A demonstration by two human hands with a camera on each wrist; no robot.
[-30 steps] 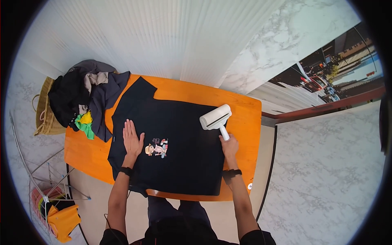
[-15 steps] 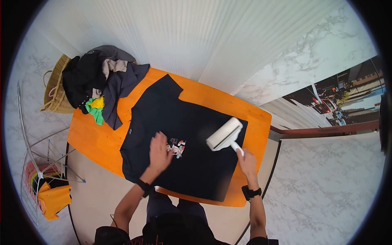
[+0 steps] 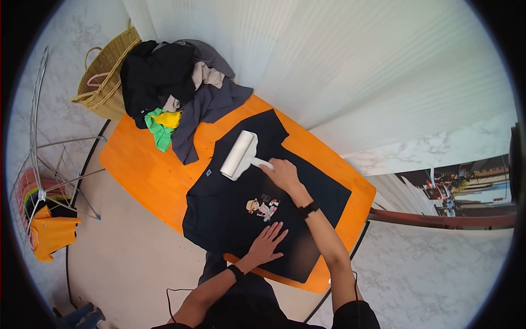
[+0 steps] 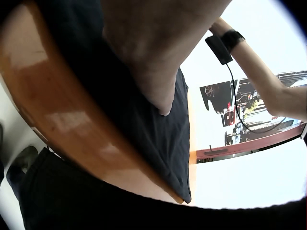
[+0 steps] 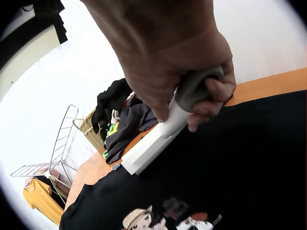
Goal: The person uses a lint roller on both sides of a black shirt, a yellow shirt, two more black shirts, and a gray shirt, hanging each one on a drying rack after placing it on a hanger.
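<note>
A black T-shirt (image 3: 312, 192) with a cartoon girl print (image 3: 262, 209) lies spread flat on the orange table. My right hand (image 3: 284, 174) grips the handle of a white lint roller (image 3: 240, 156), whose head is over the shirt near the collar and shoulder. The right wrist view shows the fingers curled round the grey and white handle, with the lint roller (image 5: 152, 147) reaching away over the cloth. My left hand (image 3: 265, 248) rests on the shirt below the print, its fingers spread. In the left wrist view the left hand (image 4: 153, 76) partly hides the cloth.
A heap of dark clothes (image 3: 159, 71) with green and yellow pieces covers the table's far left end, against a woven basket (image 3: 104, 82). A metal drying rack (image 3: 38, 137) with a yellow shirt (image 3: 52, 230) stands at the left. A pale wall (image 3: 329, 66) runs behind the table (image 3: 148, 170).
My right hand has carried the lint roller from the hem end leftward to the collar end. My left hand lifted off the collar side and now rests lower, below the print. The head view has turned.
</note>
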